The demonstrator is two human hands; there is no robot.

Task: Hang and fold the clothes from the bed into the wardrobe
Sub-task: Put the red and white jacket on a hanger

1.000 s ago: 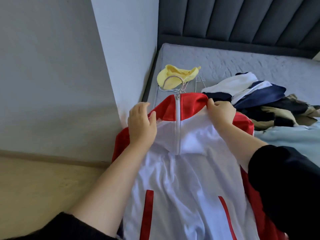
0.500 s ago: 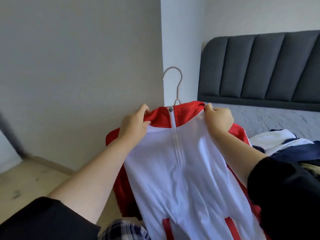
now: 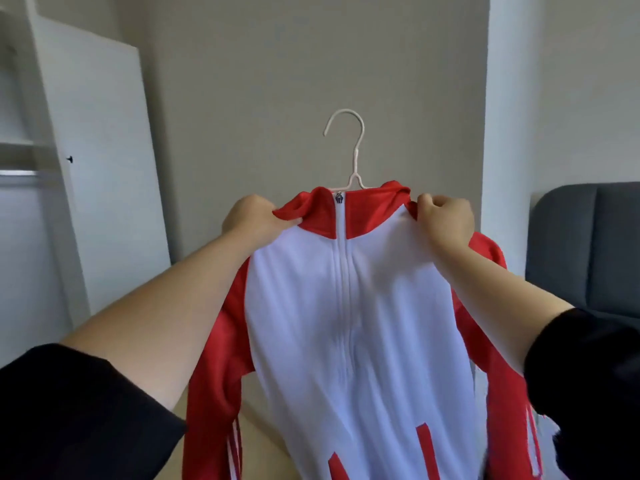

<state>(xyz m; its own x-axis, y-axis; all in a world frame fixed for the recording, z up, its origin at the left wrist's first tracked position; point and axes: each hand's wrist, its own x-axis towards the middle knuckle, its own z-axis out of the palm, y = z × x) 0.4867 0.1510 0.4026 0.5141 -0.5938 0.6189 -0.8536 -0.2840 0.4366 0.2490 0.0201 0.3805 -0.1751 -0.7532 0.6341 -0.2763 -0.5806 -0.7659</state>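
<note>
BEDROOM: We see a red-and-white jacket held up in mid-air, front toward us, zip closed right to the collar.

The L hand grips the collar edge on the pic's left, fingers curled round the red fabric. The R hand grips the top of the jacket at the opposite shoulder, fingers bunched tight on the cloth. Both forearms are bare, w/ black cuffs pushed up toward the elbows.

A pale hanger sits inside the jacket. Its neck comes out at the collar and its hook opens to the pic's left, touching nothing, w/ only the grey wall behind it.

The red jacket sleeves hang down on both sides of the white front, white stripes showing near the bottom of the pic. Two red pocket trims slant across the lower front.

The wardrobe stands at the pic's left, well apart from the jacket. Its white door is swung open, a small dark knob on the edge, and a shelf shows inside. A bright bar under the shelf may be a rail, but we can't tell for sure.

At far right is a dark padded headboard, next to a white wall section. A strip of pale floor shows below the jacket.
</note>
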